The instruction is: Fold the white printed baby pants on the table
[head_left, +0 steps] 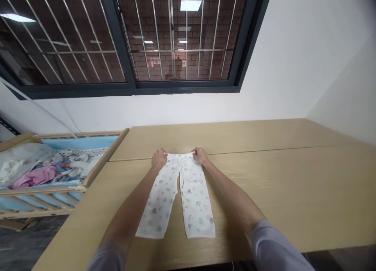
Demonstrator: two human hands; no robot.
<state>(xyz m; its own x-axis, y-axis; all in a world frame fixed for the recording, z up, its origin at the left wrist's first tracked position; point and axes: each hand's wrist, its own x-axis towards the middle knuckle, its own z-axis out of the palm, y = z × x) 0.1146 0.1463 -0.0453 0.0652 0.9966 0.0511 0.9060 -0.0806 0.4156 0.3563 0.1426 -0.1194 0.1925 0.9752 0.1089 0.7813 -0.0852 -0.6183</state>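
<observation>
A small pair of white trousers (195,200) with a pale green and pink print lies spread flat on the wooden table (282,192). Its waistband points toward the wall and its two legs run toward me, a little apart. At the waistband's left corner, my left hand (159,159) is closed on the fabric. My right hand (200,156) pinches the opposite corner. Between the hands the waistband is stretched out nearly straight. The fingertips are partly hidden behind the hands.
On the left stands a wooden crib (105,161) with blue lining, holding a pink cloth (39,174), other crumpled clothes and a clear plastic bag (26,155). A seam crosses the tabletop near the hands. Behind the table rises a white wall (182,108) below a barred window (188,87).
</observation>
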